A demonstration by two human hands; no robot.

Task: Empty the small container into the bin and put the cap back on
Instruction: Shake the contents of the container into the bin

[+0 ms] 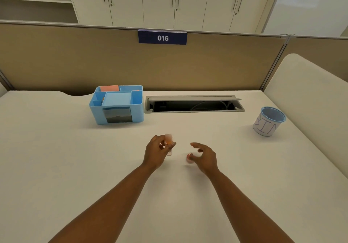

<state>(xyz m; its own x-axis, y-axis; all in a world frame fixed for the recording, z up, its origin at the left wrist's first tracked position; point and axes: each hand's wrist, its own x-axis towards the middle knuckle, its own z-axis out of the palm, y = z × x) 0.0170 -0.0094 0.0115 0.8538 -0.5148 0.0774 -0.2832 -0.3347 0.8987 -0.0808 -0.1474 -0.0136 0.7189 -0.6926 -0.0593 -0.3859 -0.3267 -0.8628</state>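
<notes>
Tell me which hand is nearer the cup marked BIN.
Right. The right hand is mid-desk, with the bin further off to its right and toward the partition. The left hand, holding the small container, sits further left, beyond the right hand.

Organizer (116,105) rear left on desk (56,148); bin (268,122) far right.

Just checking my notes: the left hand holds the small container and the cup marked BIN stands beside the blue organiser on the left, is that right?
Not quite: the head view shows the bin far right, well apart from the blue organiser. The left hand does hold the small container.
</notes>
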